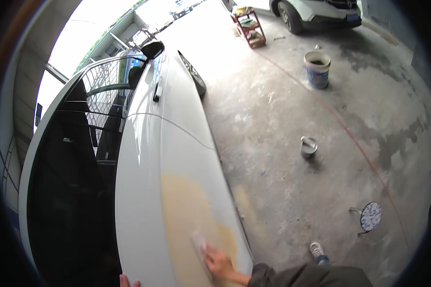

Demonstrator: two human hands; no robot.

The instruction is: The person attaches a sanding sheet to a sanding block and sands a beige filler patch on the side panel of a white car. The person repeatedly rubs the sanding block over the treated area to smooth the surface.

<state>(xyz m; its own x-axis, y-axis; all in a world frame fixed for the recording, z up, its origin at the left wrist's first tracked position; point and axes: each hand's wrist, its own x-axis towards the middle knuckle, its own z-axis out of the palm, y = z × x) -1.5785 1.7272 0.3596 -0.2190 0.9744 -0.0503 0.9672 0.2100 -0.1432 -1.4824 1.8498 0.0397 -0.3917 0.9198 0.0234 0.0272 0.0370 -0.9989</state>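
A white car [143,201] stands along my left, its side panel covered in part by a yellowish filler patch [187,201]. My right hand [218,263] is closed on a pale flat pad [198,237], pressed against that patch. Motion smears the pad, so its exact kind is unclear. At the lower edge, the fingertips of my left hand [129,281] rest apart on the white bodywork; the rest of that hand is out of the picture.
On the concrete floor to the right are a small metal can [309,149], a white and blue bucket [317,71] and a low round stool [370,216]. A red line or hose [352,136] crosses the floor. Farther off stand a red shelf cart [252,33] and another white car [316,12].
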